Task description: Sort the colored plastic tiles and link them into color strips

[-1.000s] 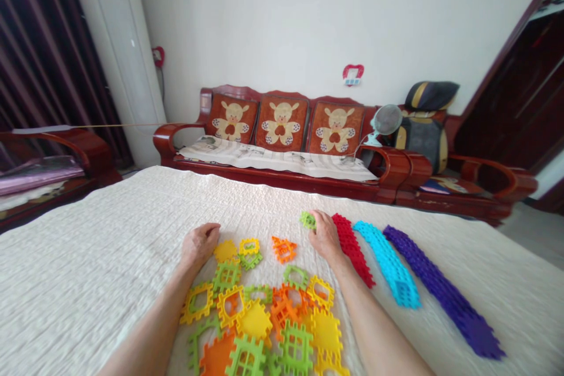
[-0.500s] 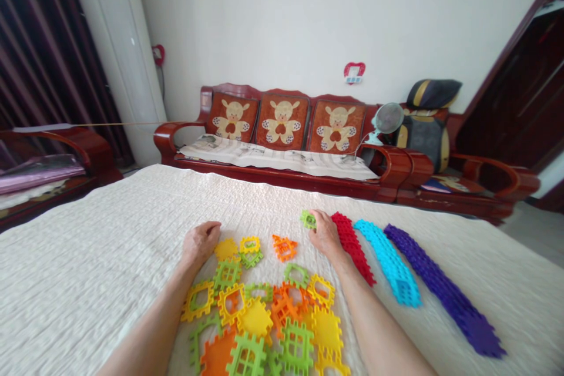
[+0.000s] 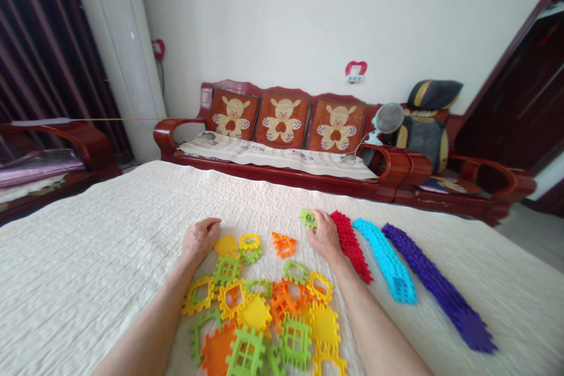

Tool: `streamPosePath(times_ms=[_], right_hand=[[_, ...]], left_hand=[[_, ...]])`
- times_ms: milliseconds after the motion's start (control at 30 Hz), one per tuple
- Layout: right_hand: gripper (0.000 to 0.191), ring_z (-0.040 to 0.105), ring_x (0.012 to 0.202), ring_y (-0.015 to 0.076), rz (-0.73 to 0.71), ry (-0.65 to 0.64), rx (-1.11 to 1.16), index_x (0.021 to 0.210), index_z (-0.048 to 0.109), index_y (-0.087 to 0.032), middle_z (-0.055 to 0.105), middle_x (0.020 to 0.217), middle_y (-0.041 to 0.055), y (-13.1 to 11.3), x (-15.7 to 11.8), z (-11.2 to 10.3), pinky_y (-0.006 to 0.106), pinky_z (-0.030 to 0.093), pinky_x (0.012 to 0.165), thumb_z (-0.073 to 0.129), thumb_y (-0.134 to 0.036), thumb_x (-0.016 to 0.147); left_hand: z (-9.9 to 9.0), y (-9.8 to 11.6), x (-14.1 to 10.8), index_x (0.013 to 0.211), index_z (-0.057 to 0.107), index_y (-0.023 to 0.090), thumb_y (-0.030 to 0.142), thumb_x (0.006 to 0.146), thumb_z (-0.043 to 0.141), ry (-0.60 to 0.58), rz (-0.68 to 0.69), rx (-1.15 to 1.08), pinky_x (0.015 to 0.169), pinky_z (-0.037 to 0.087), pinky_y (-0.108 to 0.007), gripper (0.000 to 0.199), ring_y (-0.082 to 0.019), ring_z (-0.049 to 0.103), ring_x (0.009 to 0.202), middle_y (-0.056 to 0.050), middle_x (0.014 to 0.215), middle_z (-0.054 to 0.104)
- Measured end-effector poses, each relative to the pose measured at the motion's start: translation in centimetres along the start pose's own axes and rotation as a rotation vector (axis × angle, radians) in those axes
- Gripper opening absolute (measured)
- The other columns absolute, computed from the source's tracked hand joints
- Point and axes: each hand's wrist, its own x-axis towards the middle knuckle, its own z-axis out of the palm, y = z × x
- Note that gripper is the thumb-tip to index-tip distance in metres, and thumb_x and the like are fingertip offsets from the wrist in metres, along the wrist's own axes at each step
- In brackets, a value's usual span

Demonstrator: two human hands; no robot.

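Red strip [image 3: 351, 247] (cyan strip [image 3: 388, 261] alongside) right of hands [image 3: 325, 236]

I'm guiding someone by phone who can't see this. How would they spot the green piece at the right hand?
Start at the sofa, then look at the cream cloth before it. There, just left of the red strip, the right hand grasps the green piece. Unlike the green ones in the pile, it sits apart, between fingers.

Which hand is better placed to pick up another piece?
Left, probably: the left hand shows nothing held and is beside a yellow piece, while the right hand holds a green piece.
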Motion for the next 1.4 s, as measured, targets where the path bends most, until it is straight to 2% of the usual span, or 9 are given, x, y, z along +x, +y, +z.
streamPosePath(times_ms=[167,300,467,567,667,800,1000,1167,1400], right_hand=[[0.043,0.051,0.106,0.0242,-0.029,0.036,0.037,0.112,0.052,-0.015,0.057,0.11,0.0131,-0.8,0.3,-0.4,0.04,0.041,0.093,0.048,-0.014,0.069],[0.037,0.055,0.099,0.0212,-0.067,0.039,0.189,0.105,0.057,-0.015,0.06,0.104,0.0111,-2.8,0.8,-0.7,0.036,0.044,0.089,0.045,-0.011,0.07],[0.017,0.058,0.074,0.0141,-0.193,-0.24,0.403,0.081,0.064,-0.019,0.063,0.079,0.0025,-7.2,0.8,-1.2,0.026,0.046,0.071,0.051,-0.013,0.071],[0.015,0.057,0.076,0.0131,-0.325,-0.424,0.434,0.075,0.066,-0.021,0.062,0.08,0.0009,-9.7,0.3,-1.6,0.025,0.043,0.073,0.054,-0.013,0.072],[0.022,0.055,0.084,0.0151,-0.429,-0.5,0.358,0.085,0.068,-0.024,0.061,0.087,0.0012,-11.3,-0.4,-1.6,0.029,0.04,0.079,0.058,-0.013,0.07],[0.039,0.05,0.092,0.0173,-0.434,-0.519,0.24,0.109,0.061,-0.027,0.056,0.096,0.0029,-12.2,-1.2,-1.4,0.032,0.037,0.083,0.061,-0.02,0.071],[0.024,0.049,0.096,0.0172,-0.436,-0.56,0.201,0.098,0.063,-0.025,0.054,0.102,0.0029,-12.8,-1.2,-1.8,0.033,0.034,0.085,0.06,-0.021,0.074],[0.018,0.053,0.091,0.0147,-0.467,-0.494,0.27,0.098,0.061,-0.021,0.058,0.101,0.0037,-12.6,-1.3,-1.5,0.03,0.037,0.084,0.05,-0.019,0.084],[0.024,0.057,0.081,0.0127,-0.235,-0.316,0.457,0.098,0.061,-0.019,0.062,0.087,0.0036,-11.9,-0.6,-0.6,0.024,0.042,0.075,0.039,-0.017,0.088]], left_hand=[[-0.1,0.3,-0.1,0.094,0.071,0.023,0.032,0.078,0.045,0.001,-0.014,-0.002,0.072,0.047,-0.022,0.032,-0.017,0.066,0.081,-0.002,0.088,0.073],[-0.1,0.4,-0.1,0.093,0.071,0.023,0.031,0.078,0.045,0.017,-0.014,-0.021,0.075,0.047,-0.021,0.031,-0.016,0.066,0.082,-0.001,0.089,0.073],[-0.3,0.6,-0.2,0.094,0.071,0.021,0.028,0.078,0.046,0.014,-0.026,-0.077,0.076,0.047,-0.022,0.03,-0.016,0.065,0.084,-0.002,0.089,0.072],[-0.4,0.6,-0.2,0.094,0.071,0.02,0.027,0.078,0.046,0.01,-0.038,-0.092,0.075,0.047,-0.022,0.03,-0.016,0.065,0.084,-0.002,0.089,0.072],[-0.5,0.7,-0.2,0.094,0.071,0.021,0.027,0.078,0.046,0.014,-0.038,-0.09,0.076,0.046,-0.023,0.03,-0.016,0.065,0.084,-0.002,0.089,0.072],[-0.4,0.5,-0.2,0.093,0.071,0.021,0.028,0.078,0.046,0.012,-0.029,-0.086,0.076,0.047,-0.023,0.031,-0.017,0.065,0.082,-0.002,0.088,0.072],[0.0,0.2,0.0,0.094,0.071,0.022,0.031,0.078,0.046,0.024,-0.02,-0.053,0.075,0.047,-0.023,0.031,-0.017,0.065,0.081,-0.002,0.087,0.072],[-0.3,0.5,-0.1,0.094,0.071,0.022,0.031,0.078,0.046,0.005,-0.028,-0.016,0.074,0.047,-0.023,0.031,-0.017,0.065,0.081,-0.002,0.088,0.073],[-0.2,0.1,0.0,0.093,0.071,0.024,0.033,0.078,0.046,0.014,-0.017,0.0,0.072,0.048,-0.023,0.031,-0.018,0.066,0.079,-0.002,0.086,0.073]])
